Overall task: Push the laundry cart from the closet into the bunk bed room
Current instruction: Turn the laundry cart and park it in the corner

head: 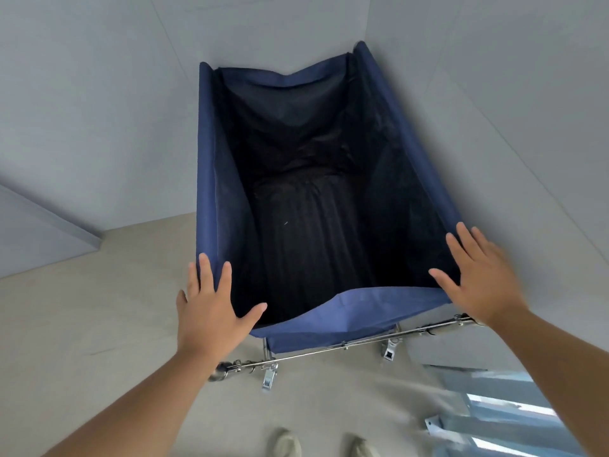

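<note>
1. Standing in a grey-walled corner on the beige floor [99, 318], the laundry cart [211, 179] faces the person, its dark interior visible.
2. Left hand [211, 311]: grip spread, over the near-left corner.
3. Right hand [481, 275]: grip spread, over the near-right corner.

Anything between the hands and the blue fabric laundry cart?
Nothing visible. Left hand and right hand, both spread open, are at the near corners of the blue fabric laundry cart; contact can't be confirmed.
</note>
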`<action>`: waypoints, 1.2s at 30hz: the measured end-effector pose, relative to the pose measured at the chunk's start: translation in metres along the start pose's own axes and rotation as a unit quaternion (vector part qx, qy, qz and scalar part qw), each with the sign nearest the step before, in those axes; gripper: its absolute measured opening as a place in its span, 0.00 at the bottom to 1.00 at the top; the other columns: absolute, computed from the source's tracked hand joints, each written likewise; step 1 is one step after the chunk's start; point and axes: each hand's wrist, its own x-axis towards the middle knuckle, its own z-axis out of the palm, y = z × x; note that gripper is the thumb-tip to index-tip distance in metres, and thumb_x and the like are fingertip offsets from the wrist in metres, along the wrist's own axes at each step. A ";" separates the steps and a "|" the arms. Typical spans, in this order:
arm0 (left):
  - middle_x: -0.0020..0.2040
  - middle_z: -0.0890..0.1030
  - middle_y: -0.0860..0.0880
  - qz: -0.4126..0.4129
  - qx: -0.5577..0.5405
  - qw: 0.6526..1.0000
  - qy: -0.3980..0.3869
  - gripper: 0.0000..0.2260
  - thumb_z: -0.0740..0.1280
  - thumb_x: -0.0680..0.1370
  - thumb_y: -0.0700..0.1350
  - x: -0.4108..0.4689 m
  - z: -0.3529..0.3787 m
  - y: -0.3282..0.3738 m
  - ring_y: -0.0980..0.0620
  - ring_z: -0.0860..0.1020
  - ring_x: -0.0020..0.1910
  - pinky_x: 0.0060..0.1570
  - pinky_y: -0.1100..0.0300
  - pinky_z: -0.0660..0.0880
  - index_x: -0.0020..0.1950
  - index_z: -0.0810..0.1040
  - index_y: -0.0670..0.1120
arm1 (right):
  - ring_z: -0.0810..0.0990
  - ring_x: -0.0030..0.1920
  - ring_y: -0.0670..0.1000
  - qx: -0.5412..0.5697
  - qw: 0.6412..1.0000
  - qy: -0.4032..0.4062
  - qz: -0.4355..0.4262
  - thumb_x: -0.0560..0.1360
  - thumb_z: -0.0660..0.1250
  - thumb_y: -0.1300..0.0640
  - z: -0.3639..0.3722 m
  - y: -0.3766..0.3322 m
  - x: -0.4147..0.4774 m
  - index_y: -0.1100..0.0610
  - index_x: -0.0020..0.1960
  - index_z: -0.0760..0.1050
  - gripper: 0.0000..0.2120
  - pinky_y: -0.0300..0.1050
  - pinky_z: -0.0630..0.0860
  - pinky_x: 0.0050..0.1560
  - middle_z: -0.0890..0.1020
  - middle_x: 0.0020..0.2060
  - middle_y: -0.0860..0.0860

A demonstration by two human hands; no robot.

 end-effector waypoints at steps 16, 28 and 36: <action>0.81 0.53 0.37 0.015 -0.013 0.999 0.028 0.47 0.54 0.69 0.76 0.007 0.006 -0.004 0.35 0.52 0.79 0.66 0.35 0.66 0.79 0.60 0.47 | 0.52 0.79 0.57 -0.008 1.000 0.011 0.002 0.74 0.41 0.29 0.006 0.001 0.002 0.56 0.78 0.58 0.42 0.58 0.58 0.74 0.55 0.79 0.53; 0.81 0.53 0.38 0.013 -0.019 0.999 0.035 0.47 0.52 0.70 0.78 0.009 0.008 -0.004 0.35 0.53 0.79 0.65 0.36 0.67 0.78 0.61 0.47 | 0.50 0.79 0.56 -0.014 1.000 0.004 0.003 0.75 0.42 0.29 0.008 0.004 0.003 0.54 0.79 0.55 0.41 0.56 0.55 0.76 0.51 0.80 0.52; 0.79 0.58 0.36 0.023 -0.015 0.999 0.036 0.46 0.52 0.69 0.76 0.011 0.006 -0.003 0.33 0.58 0.77 0.62 0.35 0.70 0.77 0.64 0.45 | 0.51 0.79 0.56 -0.018 1.000 -0.004 0.006 0.75 0.40 0.29 0.006 0.004 0.003 0.54 0.79 0.56 0.41 0.56 0.56 0.75 0.52 0.80 0.52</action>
